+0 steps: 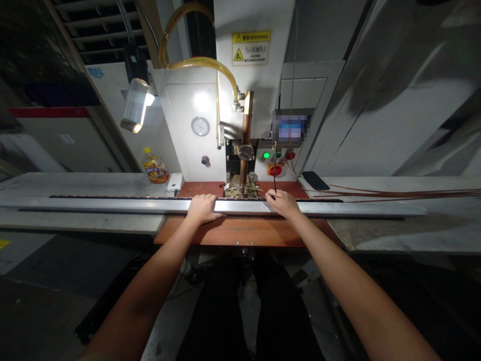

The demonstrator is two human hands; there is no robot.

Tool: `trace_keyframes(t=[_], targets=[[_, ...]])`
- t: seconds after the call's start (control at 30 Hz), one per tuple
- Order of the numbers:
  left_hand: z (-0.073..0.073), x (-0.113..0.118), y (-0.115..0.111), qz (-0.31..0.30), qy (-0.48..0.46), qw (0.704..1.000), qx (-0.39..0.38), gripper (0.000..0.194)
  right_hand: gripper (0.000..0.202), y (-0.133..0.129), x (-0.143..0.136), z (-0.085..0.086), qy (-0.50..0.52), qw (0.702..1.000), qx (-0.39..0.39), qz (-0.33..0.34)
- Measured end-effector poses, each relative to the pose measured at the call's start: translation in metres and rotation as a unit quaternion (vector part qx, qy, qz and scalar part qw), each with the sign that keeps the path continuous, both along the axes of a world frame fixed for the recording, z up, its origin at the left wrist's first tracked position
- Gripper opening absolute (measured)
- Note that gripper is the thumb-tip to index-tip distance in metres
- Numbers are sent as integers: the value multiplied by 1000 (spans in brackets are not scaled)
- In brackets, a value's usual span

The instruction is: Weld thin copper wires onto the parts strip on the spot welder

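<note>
A long silvery metal bar (246, 207) lies across the worktop, with a dark toothed-looking strip (120, 197) along its far edge. My left hand (203, 208) is wrapped over the bar, left of the machine's head, thumb on the near side. On the right, my right hand (283, 203) rests at the bar's far edge, fingers pinched round a thin dark rod (275, 175) that points upward. Between the hands, a brass-coloured vertical column (245, 150) comes down to a small metal fixture (240, 188) just behind the bar. The fixture's fine parts are too small to make out.
A lit lamp (137, 105) hangs at the left. A bottle (155, 168) and a white box (175, 182) stand behind the bar. On the right are a black phone (315, 180), long thin brown rods (406, 193) and a screen (290, 128) above control buttons.
</note>
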State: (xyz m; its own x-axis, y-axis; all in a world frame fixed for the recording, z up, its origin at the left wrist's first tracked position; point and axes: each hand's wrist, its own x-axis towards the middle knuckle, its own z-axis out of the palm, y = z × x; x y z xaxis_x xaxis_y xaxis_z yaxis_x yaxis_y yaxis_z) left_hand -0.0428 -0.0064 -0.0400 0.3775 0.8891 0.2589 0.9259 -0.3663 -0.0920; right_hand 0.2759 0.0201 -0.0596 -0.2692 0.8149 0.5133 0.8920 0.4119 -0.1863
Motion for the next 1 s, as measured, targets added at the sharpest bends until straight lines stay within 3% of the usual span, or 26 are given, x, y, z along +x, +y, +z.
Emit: trace_keyframes(t=[0.63, 1.0], targets=[[1, 4, -1, -2, -6, 1000, -6, 65, 28, 0, 4, 1, 9, 1000, -6, 13], [11, 9, 3, 30, 16, 998, -55, 68, 28, 6, 3, 4, -16, 999, -27, -2]])
